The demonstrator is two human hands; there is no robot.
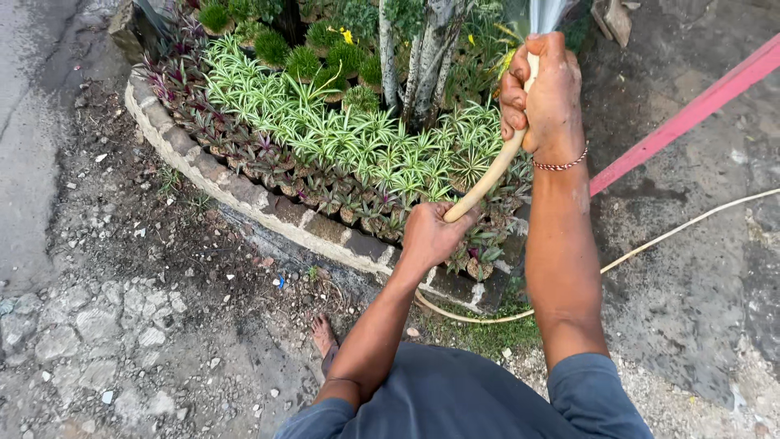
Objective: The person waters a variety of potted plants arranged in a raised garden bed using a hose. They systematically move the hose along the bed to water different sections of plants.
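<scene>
Nearest the camera, a bare foot (323, 332) stands on gravelly, damp ground (162, 325) beside the person's blue-grey shirt. The left hand (431, 234) is closed around the lower part of a pale yellow rubber hose (487, 177), which trails back behind the arms across wet pavement. Higher up, the right hand (546, 96), with a beaded bracelet (562, 165) at the wrist, grips the hose near its end, thumb pressed over the opening, where a spray of water (546, 15) fans out. Below the hands, a curved brick-edged bed (244, 195) holds striped green-and-white spider plants (341, 130) and purple-leaved plants (244, 150). Farther off stand pale tree trunks (426, 57).
</scene>
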